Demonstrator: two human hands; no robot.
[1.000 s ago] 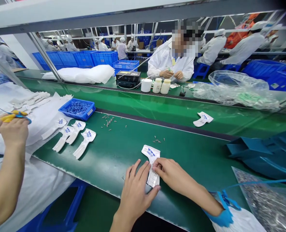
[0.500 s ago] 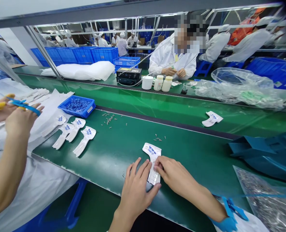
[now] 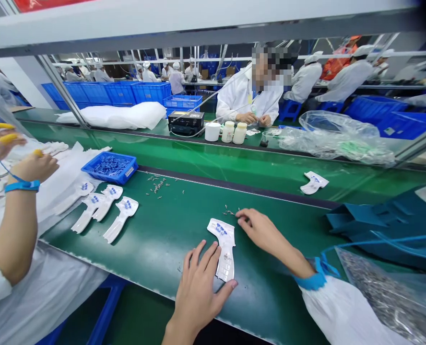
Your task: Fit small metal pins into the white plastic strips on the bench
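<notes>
A white plastic part with blue markings (image 3: 223, 244) lies on the green mat (image 3: 170, 230) in front of me. My left hand (image 3: 199, 287) lies flat beside it, fingers spread, thumb and fingertips touching its lower end. My right hand (image 3: 261, 230) has its fingers curled and pinched at a small cluster of tiny metal pieces (image 3: 230, 211) just beyond the part. What the fingertips hold, if anything, is too small to see. A blue wrist strap (image 3: 315, 278) circles my right wrist.
Three similar white parts (image 3: 103, 211) lie at left near a blue tray of small blue pieces (image 3: 110, 166). More metal bits (image 3: 157, 184) are scattered behind. A co-worker's arm with a blue strap (image 3: 18, 191) works at far left. Another white part (image 3: 313, 182) rides the green belt.
My right hand left the white part and reached forward to the small metal pieces. My left hand stayed flat beside the part. The co-worker's hands at left rose.
</notes>
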